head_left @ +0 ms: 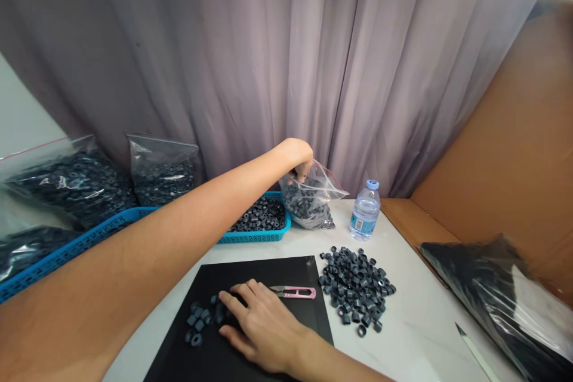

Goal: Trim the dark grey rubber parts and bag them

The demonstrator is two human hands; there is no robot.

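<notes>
My left hand reaches across to the mouth of a clear zip bag with dark grey rubber rings inside. Its fingers are bent downward at the bag's opening, and their tips are partly hidden. On a black mat rests my right hand, fingers stretched and spread. Beside its fingertips lies a small group of dark rings, some partly covered by the hand. Pink thread snips lie just beyond that hand.
A loose pile of rings lies right of the mat. Behind stand a blue basket of rings and a water bottle. Filled bags and another blue basket are left. At right are a craft knife and a dark plastic-wrapped bundle.
</notes>
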